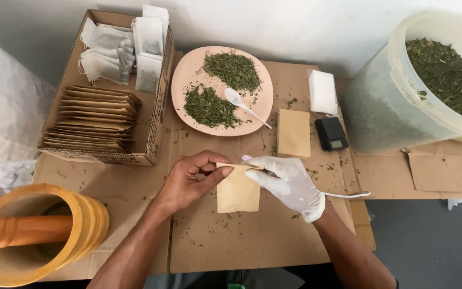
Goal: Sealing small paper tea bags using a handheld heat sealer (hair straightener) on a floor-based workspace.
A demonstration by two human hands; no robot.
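Both hands pinch one flat tan paper pouch [237,188]: bare left hand [188,179], gloved right hand [290,184].

We lose the top edge of the small tan paper pouch [237,190] under the bare left hand [188,179] and the white-gloved right hand [289,183]. A pink-tipped thing [246,158] pokes out by the glove, too little showing to tell what. The yellow wooden mortar [33,235] and big translucent plastic tub of dried green herb [429,80] run off the picture's edges.
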